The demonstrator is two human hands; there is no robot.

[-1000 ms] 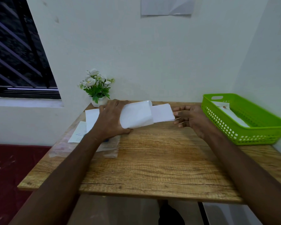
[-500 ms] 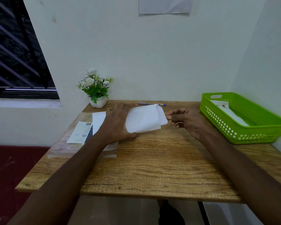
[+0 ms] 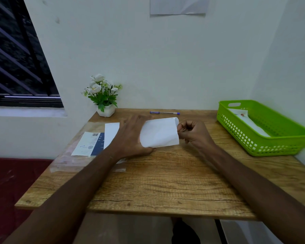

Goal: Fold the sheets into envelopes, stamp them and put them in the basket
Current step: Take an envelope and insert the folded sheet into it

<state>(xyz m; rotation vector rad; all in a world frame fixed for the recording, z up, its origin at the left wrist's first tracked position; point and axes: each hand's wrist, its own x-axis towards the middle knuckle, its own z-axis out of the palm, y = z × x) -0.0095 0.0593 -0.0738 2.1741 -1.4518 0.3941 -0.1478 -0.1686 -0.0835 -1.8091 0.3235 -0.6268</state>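
Observation:
A white sheet point(image 3: 159, 132), folded over on itself, arches above the middle of the wooden table point(image 3: 165, 182). My left hand point(image 3: 132, 136) grips its left side, thumb under the lower corner. My right hand point(image 3: 192, 134) pinches the sheet's right edge with curled fingers. A green basket point(image 3: 271, 145) stands at the right edge of the table. Inside it lies a white envelope point(image 3: 245, 118) with a small red mark. More white paper point(image 3: 111, 132) lies left of my left hand.
A clear plastic pack point(image 3: 72, 155) with a printed blue-and-white label point(image 3: 90, 143) lies on the table's left part. A blue pen point(image 3: 164, 112) rests near the back edge. A small white pot of flowers point(image 3: 104, 95) stands at the back left. Walls close off the back and right.
The sheet's loose right part has been drawn left and folded in, so the sheet is shorter. My right hand moved left and closed on its edge. The pen has come into sight.

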